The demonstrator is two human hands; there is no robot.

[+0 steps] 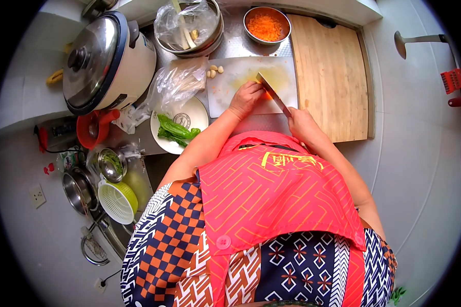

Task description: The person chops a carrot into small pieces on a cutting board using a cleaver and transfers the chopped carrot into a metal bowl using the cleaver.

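Note:
My right hand (pixel 301 124) is closed around the handle of a knife (pixel 274 95), whose blade slants up and left over the white cutting board (pixel 225 94). Beside the blade, my left hand (pixel 247 97) rests on the board with its fingers curled together; what they hold, if anything, is hidden. A little orange shows between hand and blade. Several garlic cloves (pixel 213 71) sit at the board's upper left. Behind the board stands a metal bowl (pixel 248 31) of shredded orange carrot (pixel 264 27).
Right of the board lies a wooden board (pixel 333 82). A plate (pixel 202 113) with green peppers (pixel 175 128), a plastic bag (pixel 176 82) and a large cooker (pixel 133 66) are at left. Behind them is a bag-filled bowl (pixel 217 36). Colanders and bowls stand lower left.

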